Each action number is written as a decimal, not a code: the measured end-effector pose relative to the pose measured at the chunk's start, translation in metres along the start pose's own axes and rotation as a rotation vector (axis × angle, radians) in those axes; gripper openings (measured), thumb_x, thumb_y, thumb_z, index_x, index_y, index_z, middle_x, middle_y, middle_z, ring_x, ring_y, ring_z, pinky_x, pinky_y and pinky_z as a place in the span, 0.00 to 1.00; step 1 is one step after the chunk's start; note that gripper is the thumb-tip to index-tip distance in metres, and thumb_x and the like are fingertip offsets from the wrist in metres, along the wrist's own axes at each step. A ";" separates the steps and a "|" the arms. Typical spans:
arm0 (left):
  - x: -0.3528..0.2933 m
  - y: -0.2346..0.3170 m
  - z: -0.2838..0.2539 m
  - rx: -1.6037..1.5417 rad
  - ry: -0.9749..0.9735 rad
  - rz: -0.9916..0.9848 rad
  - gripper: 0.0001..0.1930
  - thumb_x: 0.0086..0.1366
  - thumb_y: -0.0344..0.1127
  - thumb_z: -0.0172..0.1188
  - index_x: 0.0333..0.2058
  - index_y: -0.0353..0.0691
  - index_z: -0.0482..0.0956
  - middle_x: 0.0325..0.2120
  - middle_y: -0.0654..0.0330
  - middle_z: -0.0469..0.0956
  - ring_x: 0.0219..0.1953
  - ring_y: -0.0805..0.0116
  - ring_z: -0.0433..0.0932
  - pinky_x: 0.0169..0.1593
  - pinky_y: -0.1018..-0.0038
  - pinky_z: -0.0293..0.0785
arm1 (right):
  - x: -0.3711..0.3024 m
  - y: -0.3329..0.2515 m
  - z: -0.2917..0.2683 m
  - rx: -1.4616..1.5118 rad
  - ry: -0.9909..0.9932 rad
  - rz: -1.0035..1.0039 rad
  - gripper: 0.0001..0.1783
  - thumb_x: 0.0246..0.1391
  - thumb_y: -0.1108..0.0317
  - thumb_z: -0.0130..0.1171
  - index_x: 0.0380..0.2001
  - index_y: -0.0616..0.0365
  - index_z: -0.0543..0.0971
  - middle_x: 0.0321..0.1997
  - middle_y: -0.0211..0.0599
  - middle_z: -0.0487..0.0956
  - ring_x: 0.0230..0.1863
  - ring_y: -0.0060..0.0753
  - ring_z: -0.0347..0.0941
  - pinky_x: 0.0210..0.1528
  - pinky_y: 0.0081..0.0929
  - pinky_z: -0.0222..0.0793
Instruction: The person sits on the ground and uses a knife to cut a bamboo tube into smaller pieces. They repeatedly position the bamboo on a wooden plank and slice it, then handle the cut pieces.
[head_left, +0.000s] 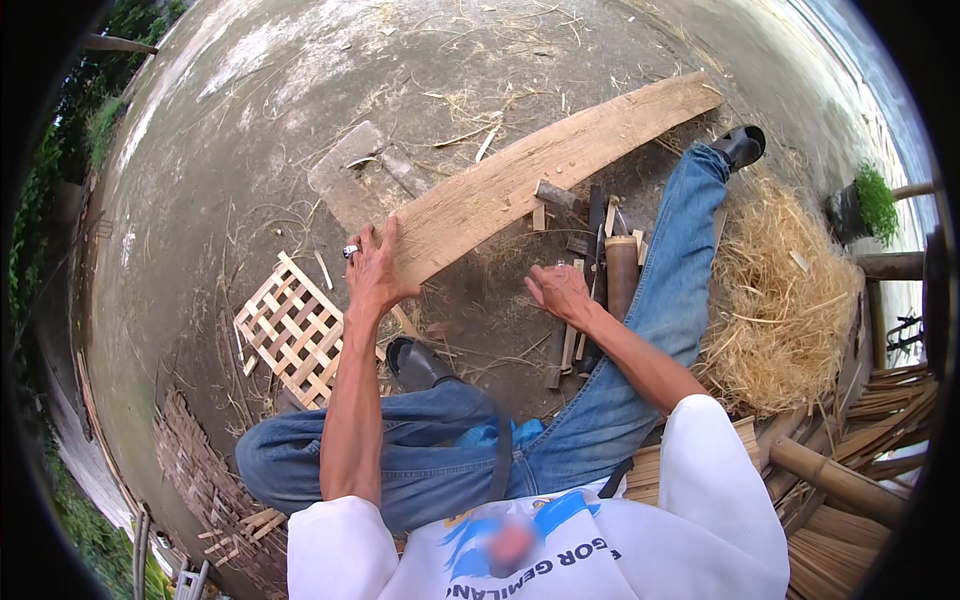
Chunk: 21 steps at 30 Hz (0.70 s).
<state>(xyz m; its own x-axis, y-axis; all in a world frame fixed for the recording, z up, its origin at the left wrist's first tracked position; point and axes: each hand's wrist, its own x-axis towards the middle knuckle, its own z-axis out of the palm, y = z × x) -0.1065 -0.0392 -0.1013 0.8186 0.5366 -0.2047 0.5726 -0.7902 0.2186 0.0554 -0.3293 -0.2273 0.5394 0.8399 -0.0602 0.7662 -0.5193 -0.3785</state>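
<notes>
A long wooden plank (545,165) lies slantwise on the ground, its far end to the right. My left hand (371,268), with a ring on one finger, grips the plank's near left end, the thumb on the near side. My right hand (562,292) is apart from the plank, just left of a group of tools, with its fingers loosely bent and nothing visible in them. Beside it are a brown bamboo tube (621,275), dark blades (596,250) and several sticks. A short round piece of wood (560,196) touches the plank's near edge.
A woven bamboo lattice panel (292,330) lies at the left. A flat stone slab (365,170) sits beyond the plank's left end. Straw-like shavings (775,300) are heaped right of my outstretched leg (655,270). Bamboo poles (835,475) and a potted plant (868,205) stand farther right.
</notes>
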 end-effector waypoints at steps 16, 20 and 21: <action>0.002 -0.010 0.013 0.001 -0.007 -0.005 0.73 0.26 0.40 0.87 0.75 0.55 0.54 0.69 0.42 0.54 0.68 0.34 0.60 0.65 0.49 0.69 | 0.070 0.063 0.004 -0.077 -0.201 0.117 0.24 0.56 0.54 0.64 0.50 0.60 0.81 0.57 0.54 0.76 0.53 0.59 0.77 0.55 0.55 0.68; 0.000 -0.008 0.012 0.009 -0.021 -0.006 0.72 0.27 0.40 0.87 0.74 0.55 0.53 0.70 0.42 0.54 0.66 0.33 0.64 0.65 0.48 0.69 | 0.065 0.063 0.001 0.024 0.164 0.404 0.25 0.56 0.55 0.65 0.50 0.62 0.79 0.54 0.55 0.75 0.50 0.58 0.77 0.56 0.54 0.65; 0.001 -0.006 0.014 0.020 0.000 0.017 0.72 0.27 0.40 0.87 0.74 0.55 0.53 0.69 0.42 0.54 0.66 0.33 0.65 0.64 0.48 0.70 | 0.067 0.073 0.010 -0.043 0.190 0.445 0.25 0.56 0.55 0.65 0.50 0.63 0.78 0.53 0.55 0.75 0.50 0.58 0.77 0.56 0.54 0.65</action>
<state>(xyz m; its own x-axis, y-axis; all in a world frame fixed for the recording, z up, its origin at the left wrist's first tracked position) -0.1097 -0.0384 -0.1160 0.8281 0.5232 -0.2012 0.5578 -0.8049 0.2028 0.1440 -0.3094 -0.2686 0.8694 0.4928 -0.0362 0.4579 -0.8311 -0.3156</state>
